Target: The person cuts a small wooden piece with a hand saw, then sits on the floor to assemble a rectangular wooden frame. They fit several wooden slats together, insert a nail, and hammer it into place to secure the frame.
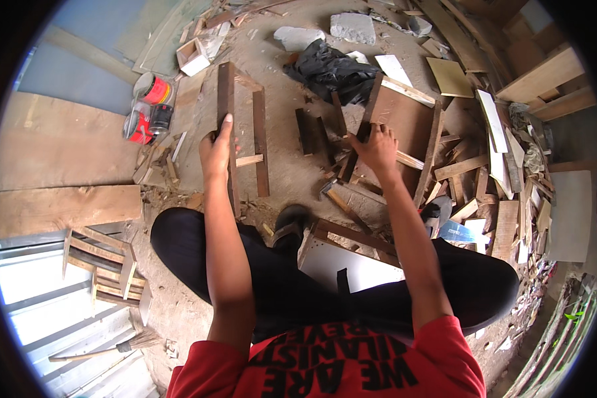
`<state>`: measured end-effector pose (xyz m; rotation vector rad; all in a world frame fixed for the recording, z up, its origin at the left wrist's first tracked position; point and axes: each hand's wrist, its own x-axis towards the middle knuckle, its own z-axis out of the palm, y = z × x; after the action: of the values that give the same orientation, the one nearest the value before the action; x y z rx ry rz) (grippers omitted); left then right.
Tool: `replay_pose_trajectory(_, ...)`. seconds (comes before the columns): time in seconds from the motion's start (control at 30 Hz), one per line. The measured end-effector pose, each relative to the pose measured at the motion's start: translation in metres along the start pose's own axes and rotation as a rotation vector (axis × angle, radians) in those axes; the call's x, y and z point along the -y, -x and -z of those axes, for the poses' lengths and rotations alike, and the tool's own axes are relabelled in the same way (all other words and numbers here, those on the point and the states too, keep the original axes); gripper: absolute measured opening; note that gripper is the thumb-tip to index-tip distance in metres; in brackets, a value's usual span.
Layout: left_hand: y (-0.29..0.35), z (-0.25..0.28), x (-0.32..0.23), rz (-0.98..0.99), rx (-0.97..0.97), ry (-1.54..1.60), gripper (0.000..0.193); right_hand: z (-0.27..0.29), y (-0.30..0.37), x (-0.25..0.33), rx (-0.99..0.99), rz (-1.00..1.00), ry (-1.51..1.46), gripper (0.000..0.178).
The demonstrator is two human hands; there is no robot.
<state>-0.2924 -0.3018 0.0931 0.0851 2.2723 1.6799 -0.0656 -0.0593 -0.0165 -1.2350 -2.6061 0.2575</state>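
Fingers of the left hand (pixel 215 154) close on an open, dark-brown wooden frame (pixel 225 93) ahead of the black-trousered left knee (pixel 178 239); those of the right hand (pixel 381 151) spread, thumb apart, on a brown-panelled rectangular wooden frame (pixel 411 126). Loose brown timber offcuts (pixel 461 167) beside it could make it tip. Left fingertips are mostly hidden; how firmly the right grips, I cannot tell.

You wear a red short-sleeved shirt (pixel 341 355), its front printed with bold black lettering (pixel 378 379) (large, in several rows), over loose black trousers (pixel 292 292); your footwear (pixel 292 215), partly in view, is dark.
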Motion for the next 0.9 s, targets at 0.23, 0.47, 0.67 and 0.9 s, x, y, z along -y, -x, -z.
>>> replay_pose_trajectory(0.23, 0.006, -0.001, -0.015, -0.043, 0.03, 0.045, 0.068, 0.005, -0.006, 0.022, 0.146, -0.009, -0.181, 0.064)
replay_pose_trajectory(0.47, -0.019, 0.055, -0.086, -0.155, 0.045, -0.025, 0.062, 0.08, -0.017, 0.08, -0.125, 0.356, -0.796, 0.042)
replay_pose_trajectory(0.67, -0.063, 0.078, -0.078, -0.226, 0.027, -0.149, 0.053, 0.143, -0.022, 0.094, 0.263, 0.011, -1.494, 0.041)
replay_pose_trajectory(0.9, -0.132, 0.064, 0.026, -0.017, 0.121, -0.387, 0.05, 0.085, 0.014, 0.113, 0.412, -0.066, -1.461, 0.053)
